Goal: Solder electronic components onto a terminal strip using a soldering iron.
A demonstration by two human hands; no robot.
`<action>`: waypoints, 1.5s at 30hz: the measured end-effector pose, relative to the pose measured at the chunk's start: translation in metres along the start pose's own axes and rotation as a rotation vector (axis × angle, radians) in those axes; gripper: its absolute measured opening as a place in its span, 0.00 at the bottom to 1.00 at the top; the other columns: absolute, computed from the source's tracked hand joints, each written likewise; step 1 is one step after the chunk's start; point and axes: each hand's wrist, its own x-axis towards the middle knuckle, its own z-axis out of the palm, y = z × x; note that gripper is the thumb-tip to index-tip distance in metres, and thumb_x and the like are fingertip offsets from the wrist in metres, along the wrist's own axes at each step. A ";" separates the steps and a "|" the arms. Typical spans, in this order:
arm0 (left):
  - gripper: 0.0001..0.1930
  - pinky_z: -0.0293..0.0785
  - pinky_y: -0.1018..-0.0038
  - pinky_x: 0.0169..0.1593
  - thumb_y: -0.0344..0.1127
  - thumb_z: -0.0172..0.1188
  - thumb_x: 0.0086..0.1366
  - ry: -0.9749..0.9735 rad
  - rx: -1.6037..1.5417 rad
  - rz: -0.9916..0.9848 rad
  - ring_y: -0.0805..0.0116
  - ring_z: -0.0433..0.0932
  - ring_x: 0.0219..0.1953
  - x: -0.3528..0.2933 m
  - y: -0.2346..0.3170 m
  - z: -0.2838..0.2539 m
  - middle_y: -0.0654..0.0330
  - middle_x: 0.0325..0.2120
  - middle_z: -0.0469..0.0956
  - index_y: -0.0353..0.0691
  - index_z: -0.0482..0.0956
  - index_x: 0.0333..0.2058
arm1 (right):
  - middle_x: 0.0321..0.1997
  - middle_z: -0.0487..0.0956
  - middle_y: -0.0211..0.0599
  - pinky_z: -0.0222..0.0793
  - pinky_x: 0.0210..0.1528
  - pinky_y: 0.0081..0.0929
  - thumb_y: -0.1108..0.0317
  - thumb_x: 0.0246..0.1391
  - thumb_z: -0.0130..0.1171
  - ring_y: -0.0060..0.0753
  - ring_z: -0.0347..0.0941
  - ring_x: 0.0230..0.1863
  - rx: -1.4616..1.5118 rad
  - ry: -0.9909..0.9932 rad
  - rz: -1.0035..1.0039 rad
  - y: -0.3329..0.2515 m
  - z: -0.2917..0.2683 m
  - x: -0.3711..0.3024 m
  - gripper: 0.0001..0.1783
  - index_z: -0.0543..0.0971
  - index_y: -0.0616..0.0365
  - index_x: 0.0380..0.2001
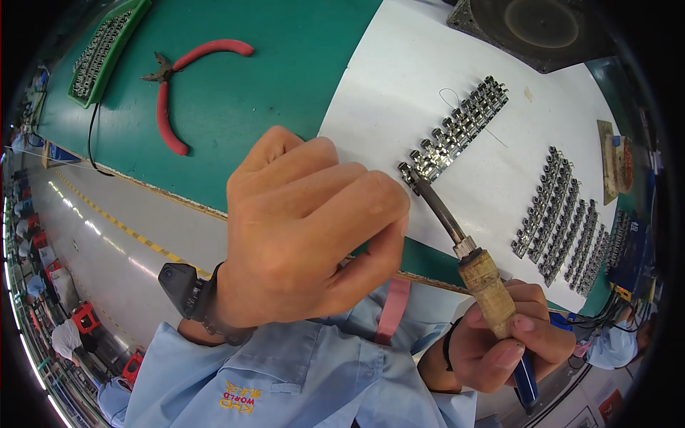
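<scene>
My right hand (546,335) grips a soldering iron (487,285) by its worn tan handle, with a blue end below. The iron slants up and left, its tip at the near end of a strip of small shiny metal parts (460,132); whether it touches cannot be told. This strip lies diagonally on a white sheet (399,57), with thin wire ends sticking out beside it. Left of the iron, my left hand (307,221) hovers over the near table edge. Its fingers are curled closed, and anything pinched in them is hidden. A dark band with a small device circles that wrist.
Red-handled cutting pliers (165,93) lie on the green tabletop (285,78) at left. Beyond them, a green tray (118,50) holds more strips. Several metal strips (556,214) stand in rows at right, near a brownish block (617,164). A dark square-framed device (535,28) occupies the far right.
</scene>
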 end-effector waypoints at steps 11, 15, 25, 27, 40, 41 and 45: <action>0.07 0.50 0.77 0.22 0.18 0.59 0.48 0.049 -0.111 -0.223 0.79 0.54 0.13 -0.005 0.006 -0.004 0.69 0.13 0.65 0.36 0.73 0.25 | 0.13 0.69 0.35 0.56 0.21 0.25 0.59 0.58 0.47 0.26 0.61 0.16 0.090 0.055 -0.041 0.006 -0.008 -0.008 0.13 0.64 0.59 0.35; 0.07 0.50 0.78 0.22 0.19 0.60 0.48 -0.057 -0.138 -0.136 0.78 0.56 0.14 -0.003 0.001 -0.011 0.68 0.13 0.66 0.36 0.74 0.25 | 0.13 0.69 0.35 0.57 0.22 0.26 0.58 0.58 0.46 0.26 0.62 0.16 0.078 0.088 -0.015 0.005 -0.005 -0.008 0.13 0.63 0.58 0.34; 0.06 0.49 0.78 0.21 0.19 0.61 0.48 -0.069 -0.117 -0.218 0.77 0.57 0.16 -0.001 0.004 -0.010 0.66 0.16 0.69 0.37 0.74 0.23 | 0.13 0.70 0.37 0.59 0.24 0.25 0.57 0.58 0.50 0.26 0.62 0.16 0.032 0.030 0.029 -0.001 -0.002 -0.005 0.15 0.63 0.58 0.34; 0.06 0.49 0.78 0.21 0.20 0.61 0.48 -0.072 -0.127 -0.224 0.77 0.57 0.16 -0.001 0.004 -0.010 0.65 0.17 0.69 0.37 0.74 0.23 | 0.13 0.70 0.37 0.58 0.24 0.26 0.57 0.58 0.50 0.26 0.62 0.16 0.046 0.033 0.021 0.000 -0.002 -0.005 0.15 0.63 0.58 0.34; 0.06 0.49 0.76 0.21 0.21 0.61 0.46 -0.046 -0.021 -0.210 0.75 0.56 0.16 0.000 0.004 -0.004 0.67 0.16 0.67 0.39 0.75 0.22 | 0.14 0.71 0.37 0.58 0.24 0.25 0.57 0.58 0.50 0.26 0.62 0.15 0.052 0.009 0.023 0.000 0.000 -0.003 0.15 0.63 0.58 0.34; 0.06 0.49 0.76 0.22 0.22 0.61 0.46 -0.045 -0.015 -0.222 0.75 0.56 0.16 0.000 0.004 -0.004 0.67 0.16 0.67 0.39 0.75 0.21 | 0.14 0.71 0.37 0.58 0.24 0.25 0.57 0.58 0.50 0.26 0.62 0.15 0.048 0.007 0.023 0.000 0.000 -0.003 0.15 0.63 0.58 0.34; 0.05 0.50 0.77 0.22 0.22 0.61 0.46 -0.030 -0.018 -0.237 0.75 0.56 0.16 0.001 0.005 -0.001 0.68 0.15 0.66 0.39 0.75 0.21 | 0.14 0.71 0.37 0.59 0.24 0.25 0.57 0.58 0.50 0.26 0.63 0.15 0.043 0.002 0.022 0.000 -0.001 -0.002 0.15 0.63 0.58 0.34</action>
